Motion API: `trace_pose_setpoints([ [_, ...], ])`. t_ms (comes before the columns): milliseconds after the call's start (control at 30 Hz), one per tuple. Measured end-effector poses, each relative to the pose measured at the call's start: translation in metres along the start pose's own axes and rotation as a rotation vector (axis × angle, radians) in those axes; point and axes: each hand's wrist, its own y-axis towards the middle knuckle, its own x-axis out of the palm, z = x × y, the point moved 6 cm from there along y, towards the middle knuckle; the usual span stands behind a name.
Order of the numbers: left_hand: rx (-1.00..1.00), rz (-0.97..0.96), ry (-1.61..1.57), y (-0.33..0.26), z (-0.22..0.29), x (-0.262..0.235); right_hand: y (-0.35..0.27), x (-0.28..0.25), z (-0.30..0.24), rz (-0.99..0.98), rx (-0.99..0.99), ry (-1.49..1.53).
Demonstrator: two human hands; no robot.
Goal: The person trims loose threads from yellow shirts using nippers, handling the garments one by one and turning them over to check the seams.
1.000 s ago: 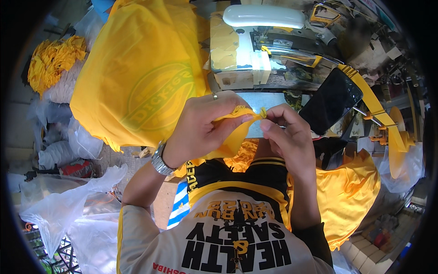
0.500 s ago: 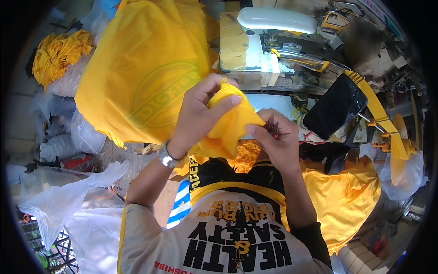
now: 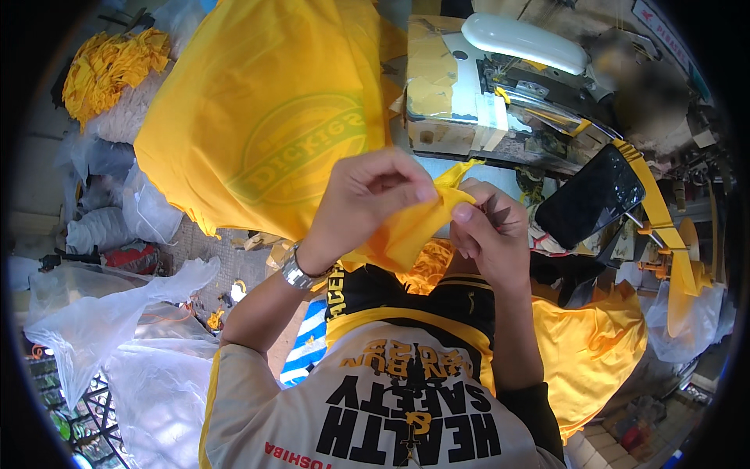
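Note:
My left hand (image 3: 367, 202) and my right hand (image 3: 486, 234) pinch a small folded piece of yellow fabric (image 3: 406, 230) between them, held up in front of my chest. The left hand grips it from above, and a metal watch is on that wrist. The right hand's fingertips hold the fabric's right edge. A large yellow garment (image 3: 266, 117) with a round printed emblem hangs at the upper left behind my hands. Directly ahead stands a white sewing machine (image 3: 508, 74).
A black phone (image 3: 590, 207) sits on a yellow holder at the right. More yellow cloth (image 3: 594, 352) lies by my right side, and a yellow pile (image 3: 109, 66) sits at the far left. Clear plastic bags (image 3: 101, 328) crowd the lower left floor.
The big yellow garment has swung further left and up. My hands moved from a thin strip near the machine to gripping a bunched, folded yellow piece closer to my chest.

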Motion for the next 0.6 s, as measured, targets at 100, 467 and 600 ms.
trace_pose_setpoints([
  [100, -0.068, 0.131, -0.175, 0.003, -0.006, -0.001, 0.003, 0.004, -0.002, 0.002, -0.021, 0.121],
  [467, 0.232, -0.361, 0.626, 0.032, 0.058, -0.010, 0.013, 0.024, -0.030, 0.179, -0.148, -0.309],
  [600, 0.509, -0.241, 0.663, 0.046, 0.098, -0.023, -0.008, 0.037, -0.005, 0.208, -0.192, -0.603],
])
